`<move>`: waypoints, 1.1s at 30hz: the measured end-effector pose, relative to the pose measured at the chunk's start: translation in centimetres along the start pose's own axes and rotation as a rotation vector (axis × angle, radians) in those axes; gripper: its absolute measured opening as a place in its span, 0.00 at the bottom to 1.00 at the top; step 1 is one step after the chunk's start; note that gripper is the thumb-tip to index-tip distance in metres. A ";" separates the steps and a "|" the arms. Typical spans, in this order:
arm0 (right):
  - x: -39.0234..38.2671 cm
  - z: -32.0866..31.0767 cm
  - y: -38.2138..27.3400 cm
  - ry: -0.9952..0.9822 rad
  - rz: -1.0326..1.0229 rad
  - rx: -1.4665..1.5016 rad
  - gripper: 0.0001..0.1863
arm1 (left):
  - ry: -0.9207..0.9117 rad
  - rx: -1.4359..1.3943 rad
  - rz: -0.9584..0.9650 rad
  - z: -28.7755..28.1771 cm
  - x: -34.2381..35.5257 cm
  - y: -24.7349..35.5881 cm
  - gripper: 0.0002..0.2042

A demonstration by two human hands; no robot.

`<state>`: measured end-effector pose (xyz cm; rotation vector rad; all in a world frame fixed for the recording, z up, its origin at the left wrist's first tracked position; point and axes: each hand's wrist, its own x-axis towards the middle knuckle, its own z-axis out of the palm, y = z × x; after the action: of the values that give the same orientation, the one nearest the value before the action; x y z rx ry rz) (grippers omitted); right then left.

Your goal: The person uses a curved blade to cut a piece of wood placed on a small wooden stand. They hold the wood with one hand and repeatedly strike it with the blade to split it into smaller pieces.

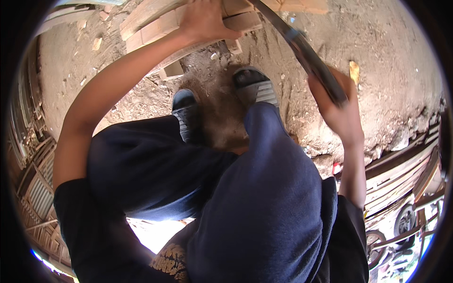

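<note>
At the top edge my left hand (203,22) lies on a stack of pale wooden pieces (158,26), thumb stretched out to the right. The frame cuts off its fingertips. On the right, my right hand (337,106) is closed round the dark handle of a long machete-like tool (302,49). This tool slants up and leftward toward the wood, and its far end lies outside the picture. A bluish band circles it partway along. Whether it touches the wood cannot be seen.
Below the wood are my feet in dark sandals (257,85) on bare, littered dirt ground (377,52). A yellowish scrap (354,72) lies beyond my right hand. Stacked timber (401,174) and motorbike wheels (405,219) stand at the lower right; slatted woven panels (40,198) line the left.
</note>
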<state>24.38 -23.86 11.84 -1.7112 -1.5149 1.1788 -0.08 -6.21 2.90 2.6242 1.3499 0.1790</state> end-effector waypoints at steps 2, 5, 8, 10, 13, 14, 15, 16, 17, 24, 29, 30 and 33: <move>-1.8 -0.5 -0.8 0.025 0.126 0.043 0.07 | 0.020 0.031 0.015 0.0 -0.2 0.0 0.46; -0.2 0.6 -0.7 0.036 0.048 0.086 0.07 | 0.029 -0.010 0.029 0.5 0.3 0.6 0.47; 2.6 0.9 -1.8 0.066 0.099 0.089 0.06 | 0.004 -0.009 0.018 0.6 0.6 0.6 0.49; 2.0 0.9 -1.5 0.044 0.068 0.069 0.06 | -0.034 0.019 -0.025 0.5 0.5 0.4 0.49; -1.4 0.5 -0.1 0.052 0.012 0.054 0.06 | -0.095 0.039 -0.059 -0.4 0.1 0.2 0.50; -1.9 -0.2 -0.6 0.018 0.076 0.028 0.06 | -0.071 0.035 -0.047 -0.3 -0.1 0.2 0.50; -1.6 -0.5 -0.9 0.021 0.087 0.041 0.06 | -0.040 0.029 -0.023 -0.2 0.2 0.5 0.50; -1.2 -0.5 -1.1 0.024 0.097 0.054 0.06 | -0.008 0.023 0.001 -0.1 0.3 0.7 0.50; -0.2 -0.1 -1.1 0.016 0.085 0.070 0.07 | -0.025 0.009 -0.019 -0.1 0.3 0.7 0.50; -0.4 0.5 -0.5 0.032 0.034 0.040 0.07 | -0.058 0.036 -0.045 -0.1 0.2 0.2 0.50; -0.9 -0.6 -1.3 0.034 0.118 0.049 0.07 | -0.004 0.046 -0.018 0.5 0.2 0.8 0.51; 0.1 -0.2 -1.3 0.042 0.106 0.052 0.07 | -0.025 0.020 -0.017 0.4 0.3 0.5 0.52; 2.0 0.8 -1.4 0.057 0.079 0.058 0.06 | -0.086 0.006 -0.031 0.1 0.5 0.5 0.53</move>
<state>22.94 -21.76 12.22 -1.7654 -1.3775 1.1919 0.65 -6.12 2.89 2.5821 1.3635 0.0580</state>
